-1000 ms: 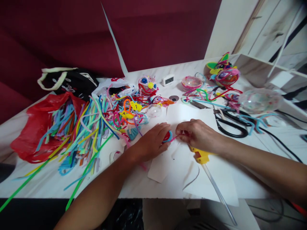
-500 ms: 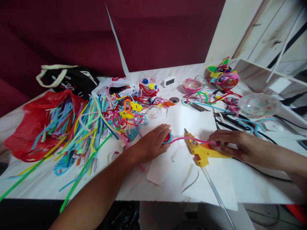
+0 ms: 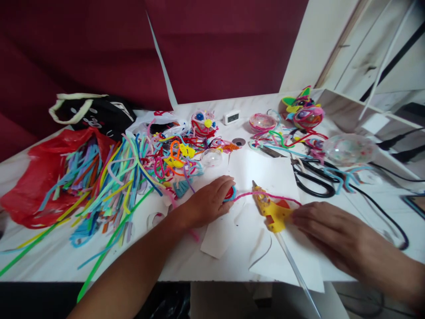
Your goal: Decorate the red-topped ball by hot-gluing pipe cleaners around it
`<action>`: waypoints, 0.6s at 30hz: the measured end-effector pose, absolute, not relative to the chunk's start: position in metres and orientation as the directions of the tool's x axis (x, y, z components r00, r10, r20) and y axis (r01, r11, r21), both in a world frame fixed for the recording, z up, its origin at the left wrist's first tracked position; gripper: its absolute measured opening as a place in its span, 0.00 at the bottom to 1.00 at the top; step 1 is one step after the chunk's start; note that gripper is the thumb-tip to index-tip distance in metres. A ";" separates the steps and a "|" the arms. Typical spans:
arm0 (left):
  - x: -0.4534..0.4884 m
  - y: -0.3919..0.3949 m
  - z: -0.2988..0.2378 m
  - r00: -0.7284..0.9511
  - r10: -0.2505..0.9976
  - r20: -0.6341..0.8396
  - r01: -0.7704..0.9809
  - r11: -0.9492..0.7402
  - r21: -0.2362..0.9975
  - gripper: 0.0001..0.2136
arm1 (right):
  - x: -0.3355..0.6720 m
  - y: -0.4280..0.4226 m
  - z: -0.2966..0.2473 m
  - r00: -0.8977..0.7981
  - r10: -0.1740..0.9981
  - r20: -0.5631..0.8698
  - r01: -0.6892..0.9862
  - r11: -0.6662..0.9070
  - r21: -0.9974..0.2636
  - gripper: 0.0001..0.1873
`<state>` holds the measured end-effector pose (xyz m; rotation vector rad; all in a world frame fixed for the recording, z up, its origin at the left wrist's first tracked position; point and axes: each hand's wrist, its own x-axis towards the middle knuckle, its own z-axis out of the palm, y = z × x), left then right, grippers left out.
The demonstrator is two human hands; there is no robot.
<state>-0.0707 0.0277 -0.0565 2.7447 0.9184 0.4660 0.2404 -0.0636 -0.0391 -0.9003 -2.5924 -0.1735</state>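
Observation:
My left hand (image 3: 207, 201) is closed on a small coil of red and blue pipe cleaner (image 3: 229, 193), pressing it against the white paper. From the coil a pink pipe cleaner (image 3: 244, 194) runs right, across the top of a yellow hot glue gun (image 3: 274, 215). The gun lies on the paper with its nozzle toward the back and a clear glue stick (image 3: 295, 268) out of its rear. My right hand (image 3: 327, 228) has its fingers closed over the gun's handle, which they mostly hide. The pink pipe cleaner's far end stops just above these fingers.
Bunches of loose pipe cleaners (image 3: 122, 177) and a red plastic bag (image 3: 29, 190) fill the left. Black-handled scissors (image 3: 315, 192) and a clear plastic dome (image 3: 350, 148) lie at right. Several decorated balls and a small digital clock (image 3: 231, 117) stand behind.
My right hand has moved down from the pink pipe cleaner's end and closed over the glue gun's handle. My left hand stays on the coil. The view has shifted slightly.

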 end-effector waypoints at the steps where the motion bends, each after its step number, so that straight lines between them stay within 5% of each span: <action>1: -0.070 0.027 -0.056 0.755 0.614 0.230 0.548 -0.783 0.293 0.25 | 0.236 -0.064 -0.044 -0.731 0.568 0.379 0.632 0.772 0.062 0.15; 6: -0.069 0.025 -0.055 0.753 0.609 0.250 0.550 -0.790 0.271 0.24 | 0.226 -0.058 -0.059 -0.719 0.642 0.266 0.693 0.689 0.212 0.22; 18: -0.069 0.027 -0.058 0.754 0.591 0.287 0.529 -0.805 0.270 0.24 | 0.228 -0.072 -0.036 -0.670 0.680 0.298 0.713 0.701 0.005 0.24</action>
